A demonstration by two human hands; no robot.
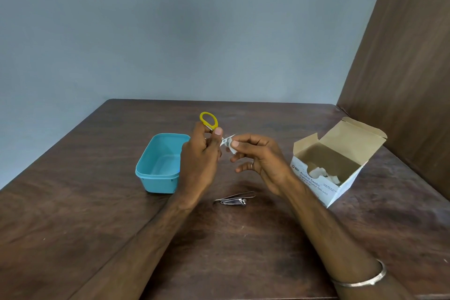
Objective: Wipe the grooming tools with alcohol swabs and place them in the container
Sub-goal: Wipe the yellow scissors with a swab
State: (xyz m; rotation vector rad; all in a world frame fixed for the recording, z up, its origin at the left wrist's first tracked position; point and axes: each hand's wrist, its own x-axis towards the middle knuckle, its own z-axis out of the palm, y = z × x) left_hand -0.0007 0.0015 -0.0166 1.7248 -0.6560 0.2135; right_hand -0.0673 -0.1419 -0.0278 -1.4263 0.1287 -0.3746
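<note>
Wiping scissors [214, 129] w/ swab [232, 147], mid-air at 3 o'clock of the container [158, 165].
Watch the blade tips: a slip could nick your right hand [258, 161], whose fingers pinch the swab on them. Left hand [202, 156] grips below the yellow loop, raised off the surface [97, 214]; clipper [233, 201] & tweezers [235, 196] wait at 6.

The only readable print stood on the white front face of the open cardboard box [323, 178] near the right edge of the bench [97, 202]. It bore the "BD" logo, then "Alcohol Swabs" in larger letters, and beneath that a smaller line reading "Isopropyl Alcohol 70% (v/v)". Finer print further along that face was too small to read.
</note>
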